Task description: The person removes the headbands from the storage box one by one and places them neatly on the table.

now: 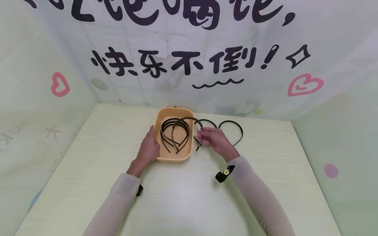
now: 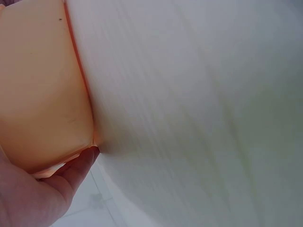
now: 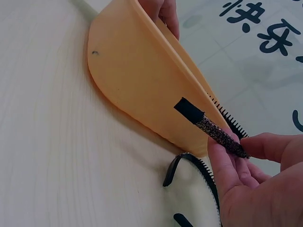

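My left hand (image 1: 147,146) grips the left wall of an orange plastic bin (image 1: 172,160); in the left wrist view its fingers (image 2: 78,172) curl around the bin's edge. Several dark headbands (image 1: 162,134) lie together inside the bin. With thumb and fingers my right hand (image 1: 217,139) pinches one end of a glittery toothed headband (image 3: 213,130). That headband arches over the bin's right rim, one end above the bin and the other outside it. Just right of the bin, a black headband (image 3: 189,157) lies on the table, partly behind the right hand.
Farther right, another black headband (image 1: 242,131) lies on the pale wooden table (image 1: 189,203). A printed fabric backdrop (image 1: 165,91) with black lettering rises behind the table, with side panels left and right. Small dark bits show behind the bin's far rim.
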